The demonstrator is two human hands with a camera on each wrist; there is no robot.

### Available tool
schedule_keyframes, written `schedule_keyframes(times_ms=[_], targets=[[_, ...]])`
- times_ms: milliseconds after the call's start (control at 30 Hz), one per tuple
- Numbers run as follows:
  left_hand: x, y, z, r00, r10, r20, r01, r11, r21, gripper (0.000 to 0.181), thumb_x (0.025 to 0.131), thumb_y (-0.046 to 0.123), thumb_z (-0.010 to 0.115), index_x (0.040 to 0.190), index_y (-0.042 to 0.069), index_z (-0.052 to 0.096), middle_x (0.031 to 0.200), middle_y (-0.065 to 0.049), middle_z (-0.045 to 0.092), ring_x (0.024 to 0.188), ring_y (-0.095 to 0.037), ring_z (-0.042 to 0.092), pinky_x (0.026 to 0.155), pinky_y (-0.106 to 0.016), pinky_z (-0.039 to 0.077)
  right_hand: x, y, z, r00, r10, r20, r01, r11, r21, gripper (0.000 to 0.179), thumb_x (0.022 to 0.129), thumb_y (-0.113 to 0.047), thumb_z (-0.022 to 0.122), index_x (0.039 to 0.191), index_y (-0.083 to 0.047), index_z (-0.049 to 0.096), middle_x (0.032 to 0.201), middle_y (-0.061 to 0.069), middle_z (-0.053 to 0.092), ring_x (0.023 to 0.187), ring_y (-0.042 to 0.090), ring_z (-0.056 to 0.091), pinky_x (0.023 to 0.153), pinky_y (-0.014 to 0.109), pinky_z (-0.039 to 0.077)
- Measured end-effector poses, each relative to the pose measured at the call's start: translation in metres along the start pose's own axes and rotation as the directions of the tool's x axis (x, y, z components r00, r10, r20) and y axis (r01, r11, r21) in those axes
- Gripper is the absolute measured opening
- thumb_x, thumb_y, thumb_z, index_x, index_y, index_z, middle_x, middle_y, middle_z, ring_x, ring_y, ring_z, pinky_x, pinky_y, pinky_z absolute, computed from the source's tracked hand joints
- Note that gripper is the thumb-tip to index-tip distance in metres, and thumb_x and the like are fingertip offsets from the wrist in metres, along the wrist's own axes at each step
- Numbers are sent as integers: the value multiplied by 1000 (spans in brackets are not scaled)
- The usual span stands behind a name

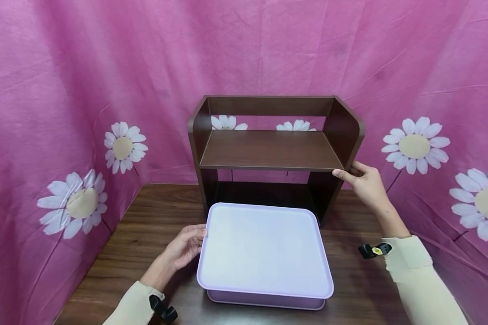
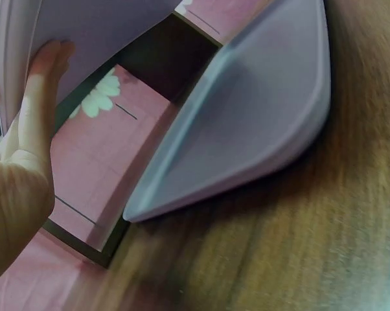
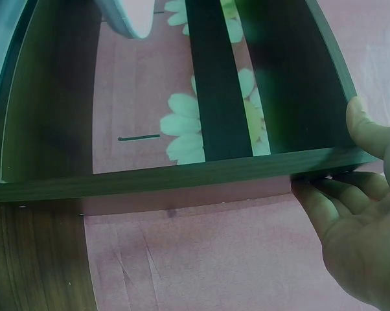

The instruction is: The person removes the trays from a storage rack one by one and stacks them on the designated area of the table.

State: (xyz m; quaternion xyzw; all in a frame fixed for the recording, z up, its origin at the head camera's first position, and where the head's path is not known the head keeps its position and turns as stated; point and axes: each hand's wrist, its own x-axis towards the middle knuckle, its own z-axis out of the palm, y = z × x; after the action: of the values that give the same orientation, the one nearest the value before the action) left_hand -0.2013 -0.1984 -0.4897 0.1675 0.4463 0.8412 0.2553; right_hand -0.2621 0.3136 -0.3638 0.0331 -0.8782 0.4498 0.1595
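My left hand (image 1: 184, 249) holds the left edge of a rimmed, rounded-corner lilac tray (image 1: 264, 250). The left wrist view has fingers (image 2: 46, 71) against its underside. Below it, a second lilac tray (image 2: 253, 110) lies on the table, apart from the upper one at the near side; mostly its front edge shows in the head view. Behind both stands a dark brown two-tier desk shelf (image 1: 270, 148). My right hand (image 1: 366, 184) grips the shelf's right side, thumb (image 3: 360, 123) on the front and fingers round the outer face.
The wood-grain table (image 1: 158, 212) extends to both sides of the trays. A pink curtain (image 1: 260, 49) with white daisies hangs behind and beside it. Both tiers of the shelf are bare, and its lower tier (image 1: 262, 192) opens behind the trays.
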Motion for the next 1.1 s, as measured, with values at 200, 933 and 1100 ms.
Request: schedule_keyframes(times_ms=[200, 933, 1100], targets=[[-2, -7, -5, 1000, -15, -10, 15, 1000, -6, 50, 105, -8, 29, 111, 9, 75, 91, 2, 82, 81, -4, 76, 76, -21, 65, -2, 0, 0, 1000, -12, -15, 12, 1000, 10, 57, 97, -40, 79, 139, -3, 68, 103, -24, 71, 92, -14, 59, 75, 6, 48], [-5, -27, -15, 997, -79, -14, 79, 997, 18, 44, 104, -7, 32, 111, 10, 73, 94, 0, 82, 87, -7, 78, 80, -25, 65, -1, 2, 1, 1000, -4, -13, 4, 1000, -5, 56, 97, -42, 78, 139, -6, 69, 113, -10, 75, 95, -15, 59, 77, 5, 46], [-4, -31, -15, 994, -101, -29, 102, 994, 32, 44, 104, -7, 32, 109, 10, 72, 94, 0, 82, 87, -8, 78, 81, -26, 66, -1, 3, 1, 1000, -16, -23, 16, 1000, 0, 54, 97, -41, 79, 136, -5, 70, 101, -25, 72, 93, -14, 60, 77, 5, 46]])
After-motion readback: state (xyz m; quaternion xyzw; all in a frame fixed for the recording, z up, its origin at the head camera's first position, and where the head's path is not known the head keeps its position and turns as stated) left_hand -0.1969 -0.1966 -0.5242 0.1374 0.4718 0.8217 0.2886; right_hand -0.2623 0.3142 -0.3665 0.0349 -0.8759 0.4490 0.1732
